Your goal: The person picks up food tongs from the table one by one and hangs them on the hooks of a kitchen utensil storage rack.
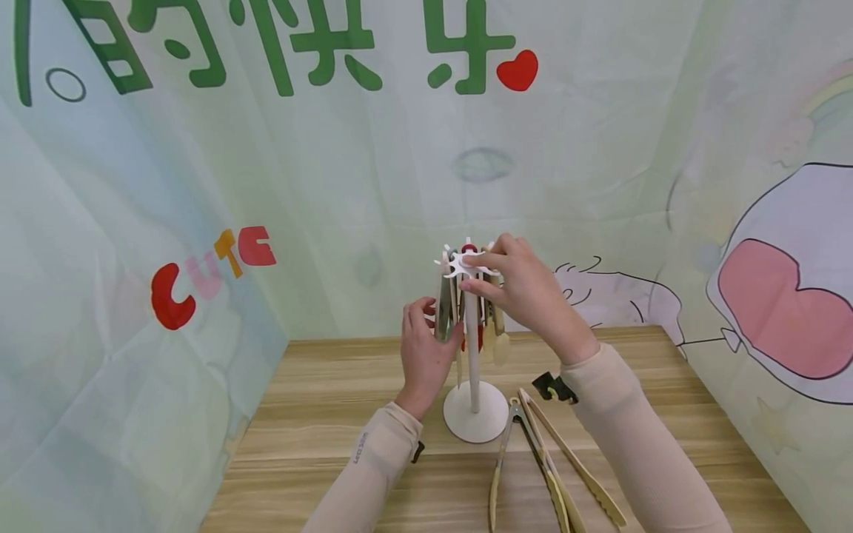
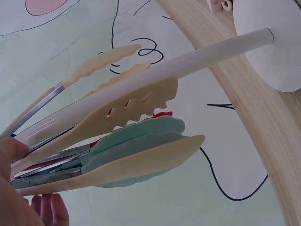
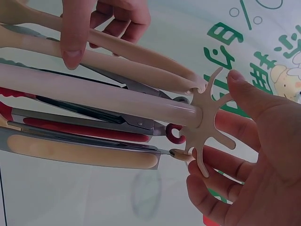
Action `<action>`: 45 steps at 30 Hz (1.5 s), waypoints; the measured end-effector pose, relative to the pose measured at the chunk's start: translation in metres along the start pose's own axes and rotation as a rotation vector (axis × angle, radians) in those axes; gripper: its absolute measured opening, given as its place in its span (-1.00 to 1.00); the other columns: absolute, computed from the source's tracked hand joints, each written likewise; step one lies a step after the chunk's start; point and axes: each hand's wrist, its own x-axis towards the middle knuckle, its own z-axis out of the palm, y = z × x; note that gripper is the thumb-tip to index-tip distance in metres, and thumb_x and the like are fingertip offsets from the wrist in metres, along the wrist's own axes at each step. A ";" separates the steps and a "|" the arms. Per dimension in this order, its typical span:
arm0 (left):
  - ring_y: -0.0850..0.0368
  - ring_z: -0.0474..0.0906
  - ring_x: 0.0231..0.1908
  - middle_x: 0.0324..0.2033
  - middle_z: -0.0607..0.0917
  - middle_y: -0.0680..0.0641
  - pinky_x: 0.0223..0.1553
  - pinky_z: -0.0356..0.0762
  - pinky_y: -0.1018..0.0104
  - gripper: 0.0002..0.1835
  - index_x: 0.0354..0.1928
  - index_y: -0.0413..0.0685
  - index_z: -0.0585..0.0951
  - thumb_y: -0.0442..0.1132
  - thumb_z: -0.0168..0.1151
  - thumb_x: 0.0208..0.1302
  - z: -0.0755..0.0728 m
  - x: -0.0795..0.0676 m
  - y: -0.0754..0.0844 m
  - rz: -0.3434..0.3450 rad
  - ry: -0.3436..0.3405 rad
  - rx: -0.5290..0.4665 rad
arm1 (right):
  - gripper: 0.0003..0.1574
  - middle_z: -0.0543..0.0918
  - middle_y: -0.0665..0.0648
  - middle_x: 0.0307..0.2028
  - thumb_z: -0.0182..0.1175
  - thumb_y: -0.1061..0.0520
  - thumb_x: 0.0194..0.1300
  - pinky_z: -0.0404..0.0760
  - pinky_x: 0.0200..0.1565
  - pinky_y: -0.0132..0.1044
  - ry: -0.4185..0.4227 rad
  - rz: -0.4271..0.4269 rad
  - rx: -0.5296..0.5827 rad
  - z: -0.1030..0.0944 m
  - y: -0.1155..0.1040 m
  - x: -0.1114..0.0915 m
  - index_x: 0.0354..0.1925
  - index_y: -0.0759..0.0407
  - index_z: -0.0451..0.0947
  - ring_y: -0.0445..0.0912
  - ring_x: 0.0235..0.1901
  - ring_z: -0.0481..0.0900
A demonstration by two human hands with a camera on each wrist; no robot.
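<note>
1. Upright on the desk [image 1: 320,414], the white rack [image 1: 474,348] carries hanging tongs [image 1: 445,307].
2. Left hand [image 1: 426,355] pinches those tongs; right hand [image 1: 526,285] pinches the hook wheel [image 1: 466,265].
3. Tongs look light, stiff, probably slippery; hold mid-handle.

Bright, even light — soft shadows, edges warped.

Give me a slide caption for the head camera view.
Two hands at a white rack of hanging tongs.
</note>
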 end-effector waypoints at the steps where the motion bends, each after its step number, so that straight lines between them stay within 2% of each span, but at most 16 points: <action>1: 0.08 0.48 -0.20 -0.06 0.49 -0.09 -0.27 0.52 0.34 -0.39 0.18 -0.05 0.37 -0.11 0.43 0.16 0.000 0.000 0.000 0.001 0.000 0.000 | -0.41 0.46 0.11 -0.18 0.30 -0.18 0.26 0.38 -0.43 -0.30 -0.001 0.001 0.002 0.000 0.000 0.000 0.19 -0.02 0.60 -0.03 -0.21 0.33; 11: 0.04 0.45 -0.15 -0.08 0.49 -0.09 -0.22 0.49 0.32 -0.39 0.16 -0.06 0.37 -0.10 0.44 0.14 0.001 -0.001 0.001 -0.003 0.013 0.016 | -0.41 0.46 0.10 -0.18 0.31 -0.18 0.25 0.38 -0.41 -0.30 0.009 -0.003 0.011 0.000 0.001 0.000 0.19 -0.02 0.61 -0.04 -0.21 0.33; 15: 0.01 0.41 -0.12 -0.08 0.47 -0.12 -0.18 0.44 0.29 -0.36 0.16 -0.09 0.38 -0.13 0.47 0.09 -0.003 -0.006 0.003 -0.006 0.047 -0.045 | -0.42 0.46 0.10 -0.18 0.30 -0.19 0.26 0.38 -0.43 -0.30 0.008 -0.002 0.008 0.001 0.002 0.000 0.19 -0.03 0.61 -0.04 -0.20 0.33; 18: 0.08 0.37 -0.15 -0.12 0.45 -0.13 -0.16 0.39 0.32 -0.39 0.14 -0.10 0.38 -0.17 0.46 0.10 -0.007 -0.019 0.004 0.018 0.103 -0.159 | -0.42 0.45 0.09 -0.18 0.29 -0.19 0.27 0.38 -0.44 -0.30 0.007 -0.003 0.005 0.001 0.002 -0.001 0.19 -0.03 0.61 -0.04 -0.20 0.33; 21: 0.08 0.38 -0.24 -0.21 0.47 -0.17 -0.25 0.38 0.31 -0.52 0.07 -0.17 0.41 -0.29 0.39 0.15 -0.008 -0.041 0.005 0.054 0.136 -0.292 | -0.43 0.44 0.09 -0.19 0.29 -0.19 0.27 0.37 -0.45 -0.30 0.010 -0.002 0.009 0.001 0.001 -0.001 0.19 -0.03 0.61 -0.04 -0.22 0.32; 24: 0.09 0.42 -0.39 -0.36 0.52 -0.17 -0.40 0.41 0.34 -0.67 -0.03 -0.21 0.47 -0.40 0.32 0.17 -0.003 -0.064 0.001 0.056 0.122 -0.378 | -0.43 0.44 0.10 -0.19 0.29 -0.18 0.27 0.36 -0.45 -0.31 0.017 -0.003 0.008 0.000 0.001 -0.001 0.19 -0.02 0.61 -0.05 -0.23 0.31; 27: 0.22 0.41 -0.53 -0.49 0.54 -0.10 -0.53 0.44 0.41 -0.74 -0.12 -0.15 0.53 -0.47 0.30 0.16 0.007 -0.086 -0.010 -0.005 0.046 -0.412 | -0.43 0.42 0.10 -0.20 0.29 -0.18 0.27 0.35 -0.45 -0.31 0.014 -0.004 0.006 0.000 0.001 -0.001 0.19 -0.01 0.61 -0.05 -0.23 0.30; 29: 0.33 0.38 -0.57 -0.54 0.55 -0.07 -0.56 0.43 0.48 -0.77 -0.17 -0.13 0.55 -0.48 0.30 0.16 0.015 -0.098 -0.019 -0.064 -0.046 -0.398 | -0.42 0.42 0.10 -0.20 0.28 -0.18 0.28 0.35 -0.44 -0.31 0.008 -0.003 0.005 0.001 0.001 -0.001 0.19 -0.01 0.60 -0.04 -0.23 0.30; 32: 0.44 0.33 -0.60 -0.55 0.58 -0.04 -0.55 0.38 0.54 -0.84 -0.23 -0.09 0.57 -0.42 0.30 0.17 0.025 -0.116 -0.034 -0.123 -0.266 -0.292 | -0.42 0.42 0.10 -0.20 0.28 -0.18 0.28 0.35 -0.43 -0.30 0.007 0.003 0.009 0.001 0.001 -0.002 0.20 -0.02 0.60 -0.05 -0.22 0.30; 36: 0.44 0.32 -0.59 -0.53 0.60 0.05 -0.53 0.33 0.51 -0.86 -0.21 -0.06 0.59 -0.24 0.30 0.22 0.035 -0.139 -0.050 -0.132 -0.587 -0.081 | -0.42 0.41 0.09 -0.21 0.29 -0.18 0.27 0.34 -0.43 -0.31 0.008 0.000 0.009 0.001 0.002 -0.002 0.20 -0.01 0.60 -0.04 -0.21 0.30; 38: 0.40 0.34 -0.57 -0.53 0.59 0.10 -0.50 0.33 0.48 -0.80 -0.16 -0.07 0.59 -0.17 0.31 0.22 0.039 -0.151 -0.054 -0.138 -0.689 -0.010 | -0.42 0.41 0.09 -0.21 0.28 -0.19 0.27 0.34 -0.44 -0.31 0.006 -0.001 0.007 0.002 0.002 -0.002 0.20 -0.02 0.60 -0.04 -0.21 0.30; 41: 0.35 0.37 -0.55 -0.56 0.55 0.14 -0.48 0.33 0.44 -0.68 -0.10 -0.14 0.58 -0.09 0.32 0.22 0.044 -0.162 -0.054 -0.164 -0.764 0.013 | -0.42 0.40 0.09 -0.22 0.28 -0.18 0.28 0.34 -0.45 -0.31 0.005 0.001 0.008 0.003 0.002 -0.002 0.21 -0.02 0.59 -0.04 -0.20 0.31; 45: 0.31 0.34 -0.58 -0.60 0.49 0.16 -0.51 0.30 0.42 -0.62 -0.07 -0.18 0.56 -0.06 0.34 0.20 0.049 -0.168 -0.049 -0.167 -0.780 0.037 | -0.42 0.41 0.08 -0.22 0.28 -0.18 0.28 0.35 -0.44 -0.31 0.010 0.000 0.005 0.003 0.001 -0.002 0.21 -0.03 0.59 -0.04 -0.19 0.32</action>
